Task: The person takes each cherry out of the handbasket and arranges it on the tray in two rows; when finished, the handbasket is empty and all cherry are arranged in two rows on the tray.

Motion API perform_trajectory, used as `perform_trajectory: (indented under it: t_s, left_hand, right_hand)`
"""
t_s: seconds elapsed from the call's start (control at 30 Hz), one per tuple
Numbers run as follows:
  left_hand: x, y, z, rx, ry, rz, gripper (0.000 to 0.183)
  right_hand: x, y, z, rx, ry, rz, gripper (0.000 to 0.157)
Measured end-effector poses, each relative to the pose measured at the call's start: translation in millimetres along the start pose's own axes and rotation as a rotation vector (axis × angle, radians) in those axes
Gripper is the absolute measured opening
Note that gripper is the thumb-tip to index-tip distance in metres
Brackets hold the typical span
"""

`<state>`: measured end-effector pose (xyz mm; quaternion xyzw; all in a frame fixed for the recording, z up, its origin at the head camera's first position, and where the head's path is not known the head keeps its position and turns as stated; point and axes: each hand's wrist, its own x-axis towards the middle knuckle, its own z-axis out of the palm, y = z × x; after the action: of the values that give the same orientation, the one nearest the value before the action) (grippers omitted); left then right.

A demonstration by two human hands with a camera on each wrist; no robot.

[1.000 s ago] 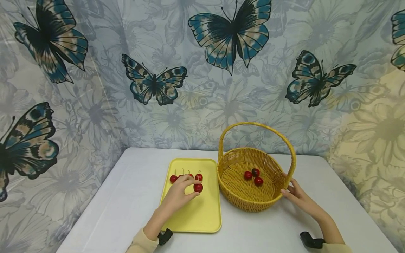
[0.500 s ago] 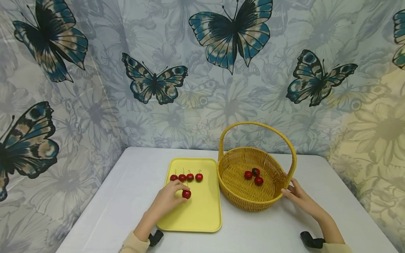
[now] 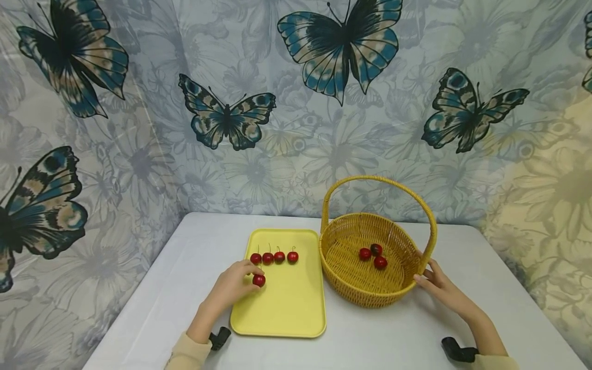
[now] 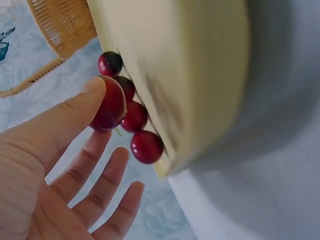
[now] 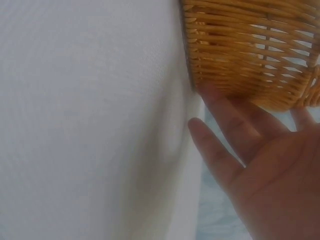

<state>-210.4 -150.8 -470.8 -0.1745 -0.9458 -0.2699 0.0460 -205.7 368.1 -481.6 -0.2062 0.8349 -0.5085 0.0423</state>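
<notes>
"Pinching one cherry [image 3: 259, 280] between finger and thumb, your left hand [image 3: 234, 282] has it by the left edge of the yellow tray [image 3: 291, 313]. It is just on the near side of the row of four cherries [image 3: 267, 258], close to the one at the left end."

"Is it down on the tray?"

"I can't tell if it touches. You have not let go of it, that's sure."

"And what about your right hand [image 3: 442, 291]?"

"That one rests on the right side of the basket [image 3: 361, 297]. Your fingers look spread and quite straight against it, not curled round it."

"So how much have you done?"

"My guess is that the cherries go from the basket to the tray. Four are in a neat line on the far part of the tray, so they look done. The one you hold looks like the start of a second line, and it's not finished."

"What's left, then?"

"You'd have that one to set down, and the three cherries [image 3: 380, 262] close together in the basket."
</notes>
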Motion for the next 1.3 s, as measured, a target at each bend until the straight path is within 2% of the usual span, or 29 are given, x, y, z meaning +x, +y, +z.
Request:
perform_trajectory:
  t_s: [0.47,0.8,1.3]
  left_hand:
    - [2.8,-16.1,1.2,0.021,-0.033,-0.021,0.027]
    - [1.3,-14.6,-0.5,0.037,-0.034,-0.031,0.03]
    - [0.3,-15.1,-0.3,0.049,-0.026,-0.017,0.032]
  right_hand:
    - [0.8,0.3,-0.3,0.007,0.003,-0.004,0.063]
    - [0.7,-1.0,-0.9,0.006,0.004,-0.013,0.061]
    - [0.5,-0.8,-0.1,-0.011,0.006,0.018,0.063]
